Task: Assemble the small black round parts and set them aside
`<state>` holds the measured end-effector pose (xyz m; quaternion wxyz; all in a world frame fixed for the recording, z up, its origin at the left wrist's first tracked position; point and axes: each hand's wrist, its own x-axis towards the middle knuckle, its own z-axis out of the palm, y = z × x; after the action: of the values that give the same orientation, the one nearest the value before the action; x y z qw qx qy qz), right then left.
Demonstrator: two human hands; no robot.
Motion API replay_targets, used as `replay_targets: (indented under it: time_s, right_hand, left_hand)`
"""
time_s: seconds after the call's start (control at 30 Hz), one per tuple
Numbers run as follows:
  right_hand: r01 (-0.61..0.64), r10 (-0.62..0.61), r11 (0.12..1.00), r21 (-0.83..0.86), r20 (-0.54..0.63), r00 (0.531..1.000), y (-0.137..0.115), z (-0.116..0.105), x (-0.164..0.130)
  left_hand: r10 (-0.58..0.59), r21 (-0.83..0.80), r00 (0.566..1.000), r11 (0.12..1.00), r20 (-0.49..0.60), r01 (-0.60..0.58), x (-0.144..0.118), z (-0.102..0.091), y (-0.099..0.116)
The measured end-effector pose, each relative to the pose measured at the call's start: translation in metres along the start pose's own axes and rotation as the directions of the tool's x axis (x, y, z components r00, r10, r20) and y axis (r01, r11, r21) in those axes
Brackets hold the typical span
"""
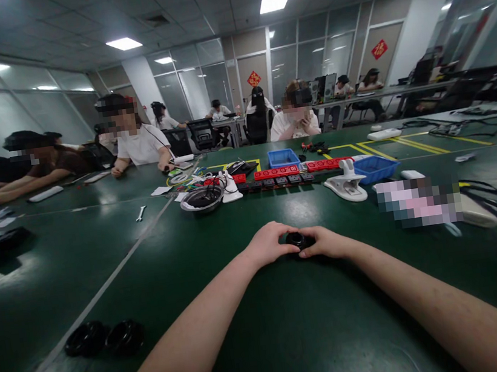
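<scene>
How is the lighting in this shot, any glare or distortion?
Head view: ceiling panels light the room evenly and glare off the glossy green table; wide-angle distortion bends the edges and stretches the forearms; the small black part between the left hand and right hand stays dark.

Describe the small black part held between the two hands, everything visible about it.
The small black part is a round, dark piece with a glossy top, possibly ring-shaped, though its centre is hard to make out. It looks like plastic or rubber. It sits low on the green table, directly in front of the person. The left hand covers its left side and the right hand its right, fingers closed against it, so only the top middle shows. Two similar black rings lie apart at the near left.
</scene>
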<state>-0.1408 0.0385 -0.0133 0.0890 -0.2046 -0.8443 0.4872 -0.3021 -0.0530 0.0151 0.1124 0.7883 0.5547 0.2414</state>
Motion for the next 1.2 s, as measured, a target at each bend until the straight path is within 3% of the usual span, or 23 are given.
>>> replay_targets:
  time_s: [0.17,0.3,0.4,0.53,0.6,0.7,0.8,0.93,1.2]
  right_hand:
    - [-0.017,0.01,0.998,-0.062,-0.114,0.993,0.007,0.006,0.002]
    - [-0.037,-0.018,0.976,-0.217,-0.245,0.969,0.012,0.013,0.004]
    - [-0.105,-0.025,0.935,-0.339,-0.356,0.934,0.011,0.022,0.006]
    - [-0.266,-0.048,0.821,-0.505,-0.526,0.849,0.004,0.035,0.006]
    - [-0.286,-0.073,0.793,-0.538,-0.551,0.831,0.001,0.037,0.006]
    - [-0.132,-0.112,0.87,-0.475,-0.45,0.886,0.0,0.033,0.004]
    - [0.067,-0.129,0.962,-0.264,-0.226,0.966,0.002,0.019,0.001]
    - [0.098,-0.099,0.995,0.038,0.033,0.995,0.004,0.001,-0.003]
    - [0.065,-0.07,0.996,0.059,0.075,0.995,0.004,0.0,-0.003]
  left_hand:
    - [-0.057,-0.009,0.995,0.998,-0.082,0.056,-0.002,0.009,0.0]
    - [-0.121,-0.023,0.98,0.993,-0.159,0.119,-0.003,0.019,0.001]
    - [-0.179,-0.023,0.956,0.984,-0.231,0.179,-0.004,0.026,0.004]
    - [-0.275,-0.007,0.898,0.957,-0.342,0.291,-0.004,0.033,0.009]
    - [-0.297,-0.012,0.883,0.949,-0.363,0.314,-0.004,0.034,0.011]
    - [-0.269,-0.028,0.902,0.961,-0.338,0.276,-0.004,0.032,0.01]
    - [-0.216,-0.057,0.934,0.976,-0.283,0.209,-0.004,0.028,0.006]
    - [-0.128,-0.081,0.976,0.99,-0.175,0.115,-0.005,0.022,0.0]
    - [-0.031,-0.086,0.997,0.996,-0.064,0.025,-0.003,0.013,-0.003]
